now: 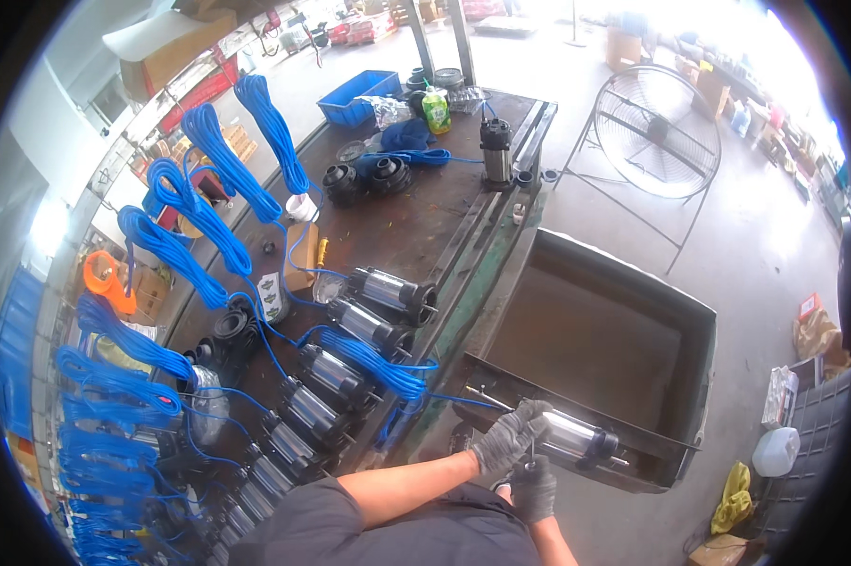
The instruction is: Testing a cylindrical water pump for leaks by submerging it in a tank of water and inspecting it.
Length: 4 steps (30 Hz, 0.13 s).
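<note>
A shiny cylindrical pump motor [576, 440] with dark end caps lies across the near end of a brown-bottomed metal trough. My left hand [508, 441], in a grey glove, is closed over the motor's left end. Just below it, my right hand [535, 492], also gloved, has its fingers wrapped round a thin, dark, rod-like tool [532, 454]. The tool points up toward the left hand, and its tip is hidden there. From the motor's left side a blue cable [463, 400] runs to a coiled blue bundle [373, 363] on the workbench.
More silver motors [309, 412] line the bench's [369, 241] near edge, their blue cable coils [213, 222] hanging at left. One motor [497, 156] stands upright at the far corner. The trough [703, 377] is at right, with a large fan [659, 130] beyond and a white jug [776, 453] nearby.
</note>
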Available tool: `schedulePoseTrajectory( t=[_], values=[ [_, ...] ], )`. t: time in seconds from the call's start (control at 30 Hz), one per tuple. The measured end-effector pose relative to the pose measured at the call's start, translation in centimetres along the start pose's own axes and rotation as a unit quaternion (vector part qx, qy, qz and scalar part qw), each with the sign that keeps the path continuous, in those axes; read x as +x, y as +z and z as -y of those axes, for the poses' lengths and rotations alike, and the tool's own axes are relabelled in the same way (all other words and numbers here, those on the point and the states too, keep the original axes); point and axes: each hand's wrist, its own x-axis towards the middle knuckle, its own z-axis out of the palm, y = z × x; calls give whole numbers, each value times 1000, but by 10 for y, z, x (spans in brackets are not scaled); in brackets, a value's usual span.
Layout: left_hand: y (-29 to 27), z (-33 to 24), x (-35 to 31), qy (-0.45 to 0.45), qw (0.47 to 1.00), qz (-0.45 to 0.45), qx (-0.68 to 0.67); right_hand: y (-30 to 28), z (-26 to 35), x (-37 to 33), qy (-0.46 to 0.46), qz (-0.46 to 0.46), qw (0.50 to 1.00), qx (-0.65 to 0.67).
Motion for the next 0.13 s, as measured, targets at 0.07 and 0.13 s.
schedulePoseTrajectory(
  t=[0.07,0.13],
  values=[
    [-13,11,5,6,997,-37,71,15,-1,7,12,25,1000,-6],
    [-19,32,-7,-20,996,-59,67,26,0,-16,28,49,997,-55]
  ],
)
